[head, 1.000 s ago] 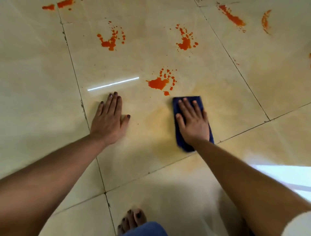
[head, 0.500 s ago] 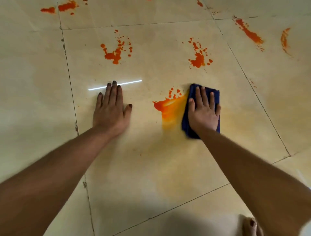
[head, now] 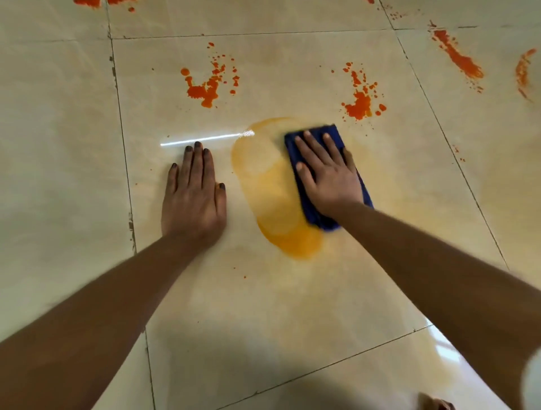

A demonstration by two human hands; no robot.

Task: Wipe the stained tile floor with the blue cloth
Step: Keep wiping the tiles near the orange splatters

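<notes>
The right hand [head: 328, 175] covers most of the blue cloth [head: 330, 133], hiding its middle. Orange stains [head: 87, 2] run off the top edge. A foot [head: 436, 404] is cut off at the bottom edge, and both forearms look motion-blurred.

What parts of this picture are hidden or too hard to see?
Head view, the only one:
- Most of the blue cloth is covered by the right hand; how dirty its underside is cannot be seen.
- The floor under the left hand is hidden.
- The orange stains at the top edge are cut off.
- The foot at the bottom edge is cut off.
- Both forearms are blurred.
</notes>
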